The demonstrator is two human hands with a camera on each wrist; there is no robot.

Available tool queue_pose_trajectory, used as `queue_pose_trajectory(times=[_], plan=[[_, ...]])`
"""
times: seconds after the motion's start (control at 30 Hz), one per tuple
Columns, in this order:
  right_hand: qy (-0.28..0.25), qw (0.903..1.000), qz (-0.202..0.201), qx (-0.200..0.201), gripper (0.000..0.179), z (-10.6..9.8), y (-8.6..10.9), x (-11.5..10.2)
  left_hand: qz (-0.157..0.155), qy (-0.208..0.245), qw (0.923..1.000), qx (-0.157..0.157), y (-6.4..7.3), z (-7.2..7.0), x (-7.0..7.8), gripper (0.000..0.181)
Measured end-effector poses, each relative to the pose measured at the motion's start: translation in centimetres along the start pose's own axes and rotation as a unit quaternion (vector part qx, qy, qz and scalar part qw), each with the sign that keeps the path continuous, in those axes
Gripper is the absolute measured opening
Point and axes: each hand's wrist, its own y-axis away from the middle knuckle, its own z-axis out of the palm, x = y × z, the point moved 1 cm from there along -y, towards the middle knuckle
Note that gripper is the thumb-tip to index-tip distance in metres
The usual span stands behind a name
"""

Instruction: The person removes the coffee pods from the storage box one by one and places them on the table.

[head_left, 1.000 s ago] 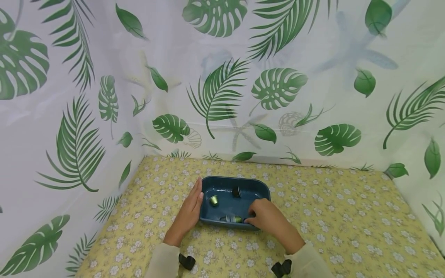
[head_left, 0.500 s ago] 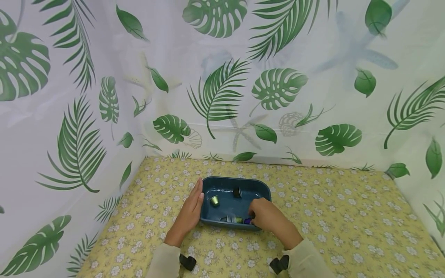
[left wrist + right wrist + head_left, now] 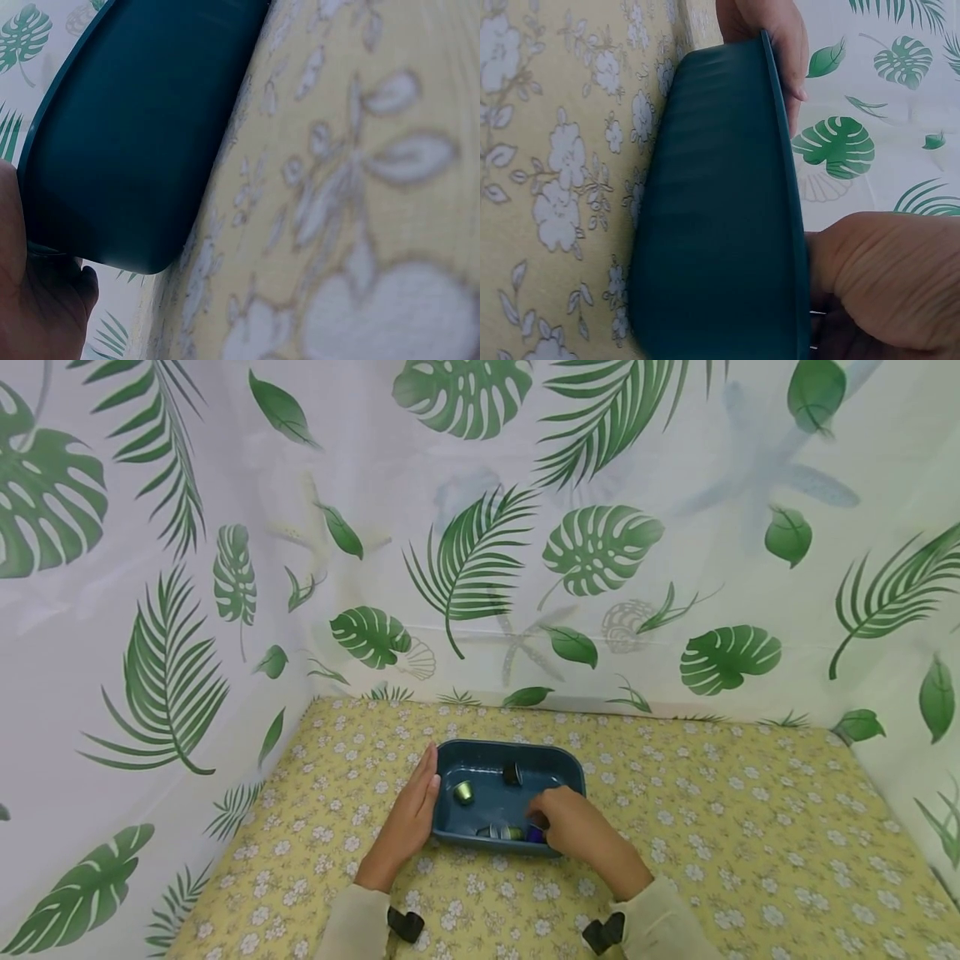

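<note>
A dark blue rectangular baking dish [image 3: 487, 746] holds several small coffee capsules. My left hand [image 3: 408, 810] lies with straight fingers along the dish's left end. My right hand [image 3: 573, 822] reaches in over the near right corner, its curled fingers and thumb at a purple coffee capsule [image 3: 535, 833]. Left of that, a green capsule [image 3: 513, 833] and a silver-ended capsule [image 3: 491, 832] lie in line along the near wall. A light green capsule [image 3: 463, 792] lies at the left and a black capsule [image 3: 512, 774] near the far wall. Both wrist views show the dish's outer wall, hiding the capsules.
The dish stands on a yellow floral tablecloth [image 3: 712, 843]. A white curtain [image 3: 637, 485] printed with green leaves rises behind the table and along its sides. Black straps sit at both sleeve cuffs.
My right hand's fingers have shifted slightly left and up, and more of the purple capsule shows beneath them. My left hand and the other capsules stay where they were.
</note>
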Motion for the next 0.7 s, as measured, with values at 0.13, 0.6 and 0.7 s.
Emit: queue_pose_trajectory(times=[0.13, 0.6, 0.7], plan=[[-0.007, 0.9999, -0.004, 0.010, 0.033, 0.35, -0.22, 0.36, -0.002, -0.003, 1.0000, 0.001, -0.03, 0.02, 0.09, 0.055], [0.048, 0.9957, 0.045, 0.066, 0.036, 0.59, -0.09, 0.10, -0.004, -0.005, 1.0000, 0.002, -0.05, -0.06, 0.17, 0.055], [0.058, 0.9954, 0.053, 0.054, 0.036, 0.76, -0.14, 0.07, -0.002, -0.003, 1.0000, 0.001, -0.02, 0.01, 0.16, 0.055]])
